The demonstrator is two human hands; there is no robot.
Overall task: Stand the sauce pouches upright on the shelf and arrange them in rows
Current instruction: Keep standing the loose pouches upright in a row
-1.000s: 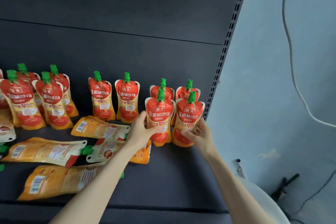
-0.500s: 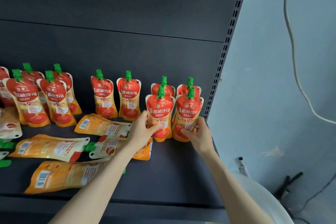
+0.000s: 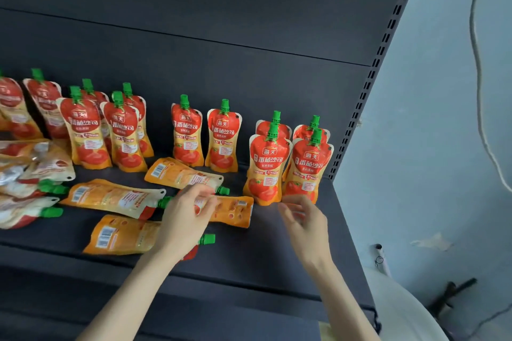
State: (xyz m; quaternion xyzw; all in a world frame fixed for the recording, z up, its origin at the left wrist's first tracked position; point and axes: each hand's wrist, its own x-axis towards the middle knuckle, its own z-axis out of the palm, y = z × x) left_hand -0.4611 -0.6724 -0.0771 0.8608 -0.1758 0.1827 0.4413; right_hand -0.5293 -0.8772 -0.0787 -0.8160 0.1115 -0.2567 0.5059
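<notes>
Red and orange sauce pouches with green caps stand on the dark shelf (image 3: pixel 277 255). At the right end two front pouches (image 3: pixel 266 166) (image 3: pixel 309 169) stand before two back ones (image 3: pixel 274 126). A pair (image 3: pixel 187 133) (image 3: pixel 223 138) stands in the middle, and several more (image 3: pixel 83 133) stand at the left. Several pouches lie flat in front (image 3: pixel 180 174) (image 3: pixel 110 196) (image 3: pixel 122 235). My left hand (image 3: pixel 188 216) hovers with relaxed fingers over a flat pouch (image 3: pixel 235 212). My right hand (image 3: pixel 304 219) hangs loosely curled and empty just below the right front pouch.
A heap of flat pouches (image 3: pixel 25 188) lies at the far left. The shelf's slotted upright (image 3: pixel 368 97) bounds the right end, with a pale wall (image 3: pixel 432 147) and a hanging cable (image 3: pixel 476 63) beyond. A dark back panel rises behind the pouches.
Both hands have let go of the two right front pouches, which stay upright. My left hand has moved down and left over the flat pouches; my right hand has drawn back slightly.
</notes>
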